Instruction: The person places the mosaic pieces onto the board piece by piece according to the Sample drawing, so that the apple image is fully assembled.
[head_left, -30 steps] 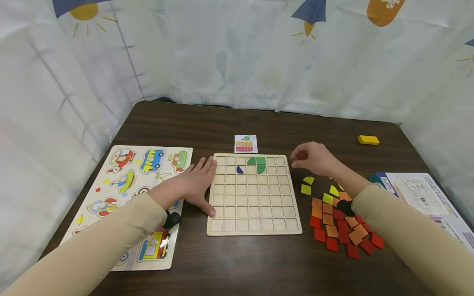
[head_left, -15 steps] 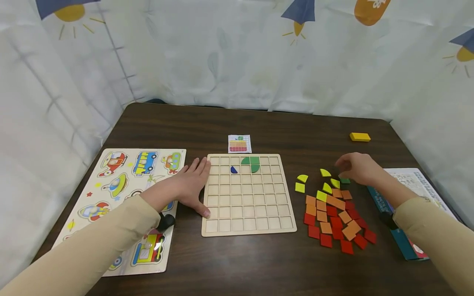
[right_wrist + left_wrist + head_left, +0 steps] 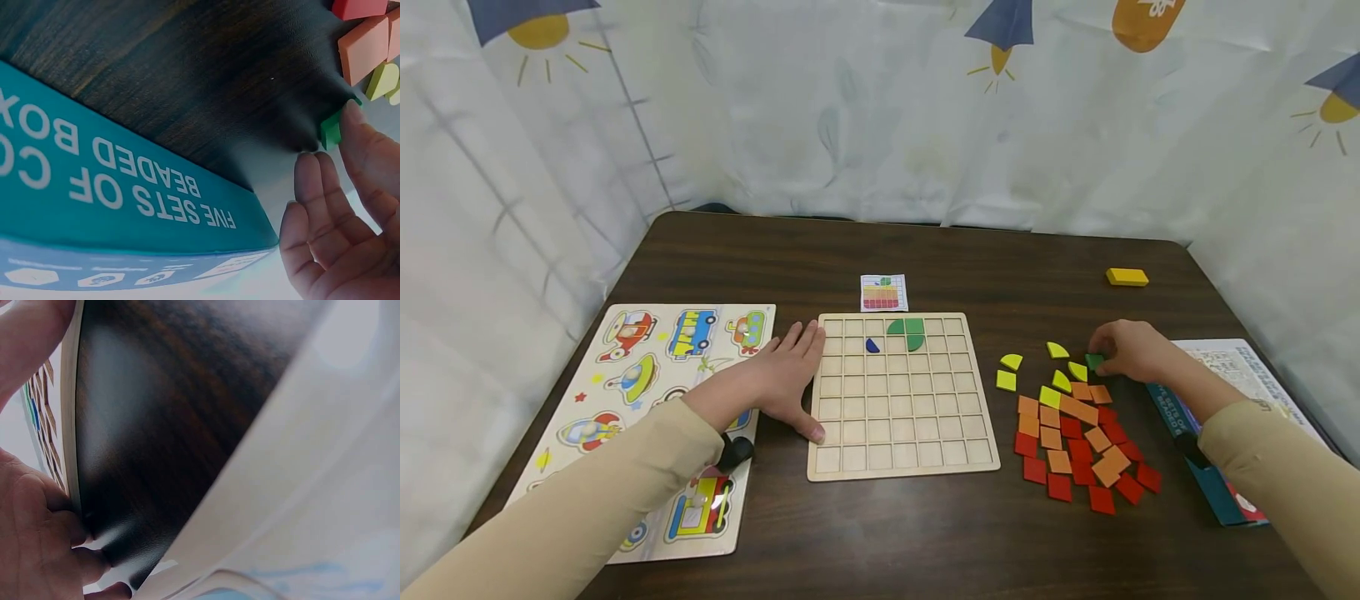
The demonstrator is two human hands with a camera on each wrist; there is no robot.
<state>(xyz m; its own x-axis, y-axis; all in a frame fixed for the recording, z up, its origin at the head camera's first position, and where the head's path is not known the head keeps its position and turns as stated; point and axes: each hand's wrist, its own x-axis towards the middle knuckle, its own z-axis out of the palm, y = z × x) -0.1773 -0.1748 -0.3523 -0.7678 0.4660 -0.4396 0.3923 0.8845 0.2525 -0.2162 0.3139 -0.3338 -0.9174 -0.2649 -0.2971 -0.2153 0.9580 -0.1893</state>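
A green piece (image 3: 331, 130) is touched by the right hand (image 3: 1127, 347) — whether pinched cannot be told; by the spread left hand (image 3: 786, 379), the grid board (image 3: 902, 407) on its right is touched.

We see red, orange, yellow and green tiles (image 3: 1071, 427), a pale gridded board (image 3: 902, 406) and a teal-sided box (image 3: 125, 175) (white-lettered).

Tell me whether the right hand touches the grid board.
No, the right hand touches a green piece, apart from the grid board.
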